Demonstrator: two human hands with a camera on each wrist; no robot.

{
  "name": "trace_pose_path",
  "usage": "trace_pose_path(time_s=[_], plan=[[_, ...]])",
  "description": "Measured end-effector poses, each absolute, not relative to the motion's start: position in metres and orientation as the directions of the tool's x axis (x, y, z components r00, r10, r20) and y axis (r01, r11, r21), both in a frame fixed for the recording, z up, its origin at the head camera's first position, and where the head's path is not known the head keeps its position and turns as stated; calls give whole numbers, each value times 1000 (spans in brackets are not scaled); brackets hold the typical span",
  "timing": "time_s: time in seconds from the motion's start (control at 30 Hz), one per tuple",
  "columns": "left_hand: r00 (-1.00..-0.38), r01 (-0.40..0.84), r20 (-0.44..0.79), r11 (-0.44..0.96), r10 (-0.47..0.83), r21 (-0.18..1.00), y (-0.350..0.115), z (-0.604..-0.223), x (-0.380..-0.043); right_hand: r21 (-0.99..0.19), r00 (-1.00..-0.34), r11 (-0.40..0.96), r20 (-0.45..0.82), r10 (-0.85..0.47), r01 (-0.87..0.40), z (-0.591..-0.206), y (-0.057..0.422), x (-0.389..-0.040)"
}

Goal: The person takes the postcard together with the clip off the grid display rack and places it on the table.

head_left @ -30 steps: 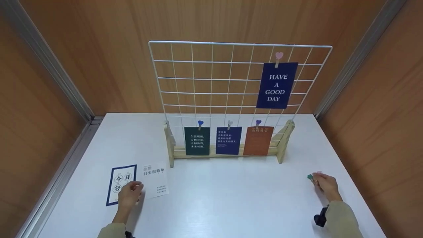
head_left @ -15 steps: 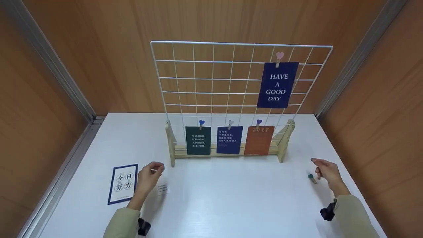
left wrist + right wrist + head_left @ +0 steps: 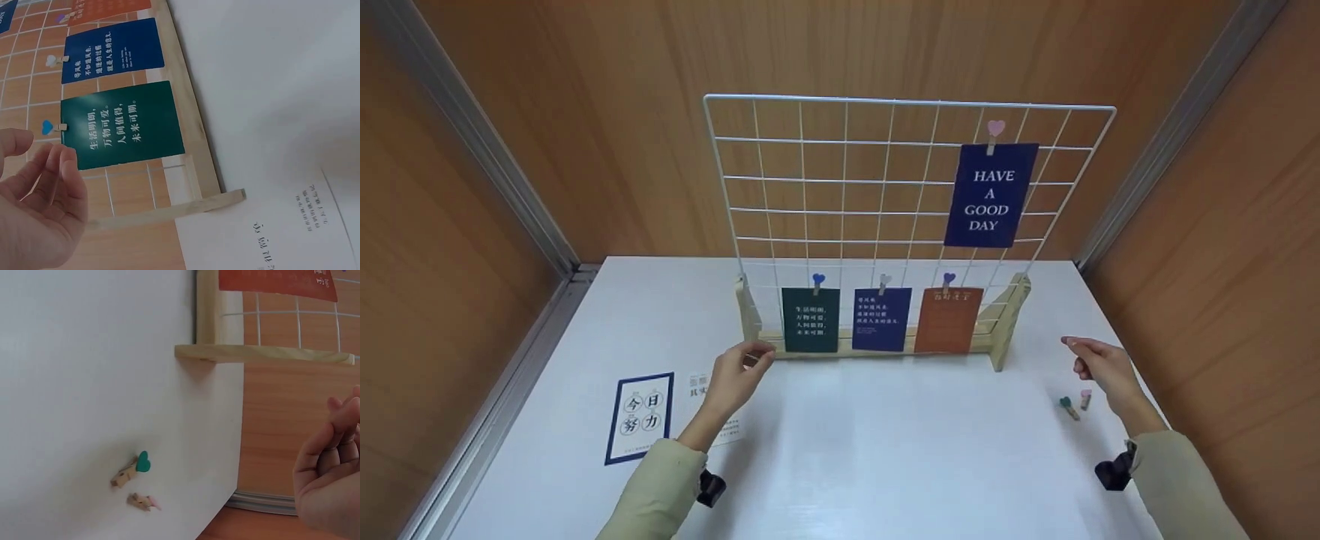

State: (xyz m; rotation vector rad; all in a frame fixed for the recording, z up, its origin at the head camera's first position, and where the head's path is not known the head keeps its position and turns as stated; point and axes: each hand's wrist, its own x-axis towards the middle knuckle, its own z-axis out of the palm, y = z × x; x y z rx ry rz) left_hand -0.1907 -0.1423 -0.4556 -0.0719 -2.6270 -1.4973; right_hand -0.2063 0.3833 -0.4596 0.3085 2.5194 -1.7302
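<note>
My left hand (image 3: 740, 375) is raised in front of the left end of the wire grid rack (image 3: 911, 103), with its fingers loosely bent. In the left wrist view a gap parts the thumb from the fingers, and nothing shows in it; the green card (image 3: 124, 126) hangs just beyond. To the right, my right hand (image 3: 1102, 367) hovers over the table with thumb and forefinger brought together. A small reddish spot shows at their tips; whether they pinch something is unclear. Below it lie a green-heart clothespin (image 3: 1069, 409) and a pink-heart clothespin (image 3: 1085, 400).
A blue-bordered card (image 3: 639, 418) and a white card (image 3: 729, 433), partly behind my left forearm, lie on the table. A blue card (image 3: 883, 320), an orange card (image 3: 949, 322) and a large navy card (image 3: 990, 196) hang clipped on the grid. Wooden feet (image 3: 1006, 322) hold it.
My left hand has risen from beside the two table cards and moved right toward the rack. My right hand has lifted off the clothespins, leaving the green and pink ones on the table.
</note>
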Motion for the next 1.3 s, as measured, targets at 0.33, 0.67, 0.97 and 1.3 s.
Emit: trace_pose_path(time_s=[0.33,0.67,0.97,1.3], plan=[[-982,187,178,512,67,838,-122,-440,-196,-925,-995,366,-88,39,97,-437,367,-209],[-968,252,219,497,124,831,-107,-432,-201,-925,-999,378,-38,7,38,-417,355,-210],[-955,297,253,514,154,805,-99,-425,-203,-923,-1000,386,5,-8,-8,-400,346,-214],[-946,325,266,546,187,772,-87,-411,-205,-917,-998,392,63,-28,-69,-385,340,-216]])
